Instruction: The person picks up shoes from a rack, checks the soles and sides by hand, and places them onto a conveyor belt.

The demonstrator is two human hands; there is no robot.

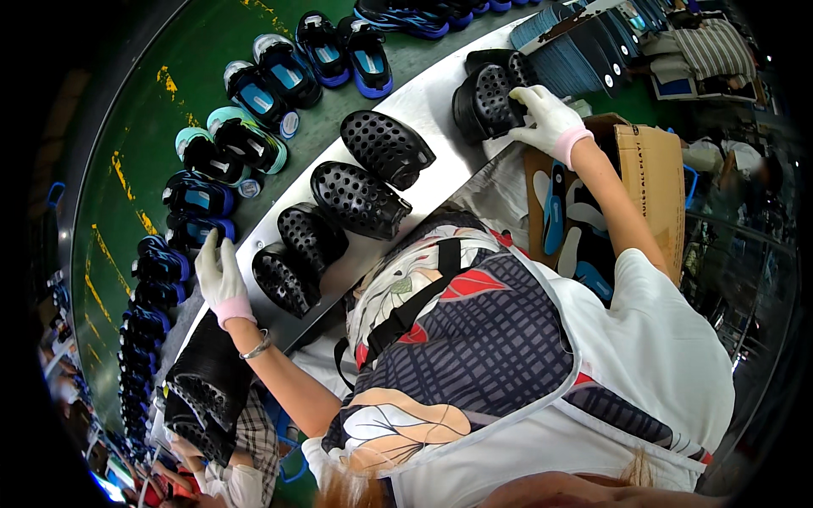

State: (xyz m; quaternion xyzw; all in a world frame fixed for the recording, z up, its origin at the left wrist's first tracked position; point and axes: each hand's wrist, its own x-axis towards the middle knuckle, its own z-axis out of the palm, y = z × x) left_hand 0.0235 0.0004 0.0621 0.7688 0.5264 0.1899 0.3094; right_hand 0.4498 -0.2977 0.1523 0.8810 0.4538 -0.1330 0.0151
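My left hand [222, 275], in a white glove with a pink cuff, is beside the conveyor with its fingers stretched out and apart. Its fingertips reach a black and blue sneaker [197, 229]; whether they touch it I cannot tell. At the far right of the white bench, my gloved right hand [549, 123] spans the end of a black perforated shoe form [487, 100], thumb on one side and fingers on the other. Another form [500, 59] lies behind it. Between my hands rest two pairs of similar forms, a larger pair [360, 199] and a smaller pair [309, 237].
Sneakers stand in pairs along the green conveyor [140, 110], including a mint-trimmed pair [241, 140]. Stacked blue-grey insoles [563, 55] stand beyond my right hand. A cardboard box [648, 182] holds loose insoles. More black forms [207, 372] are at lower left, near another person [229, 483].
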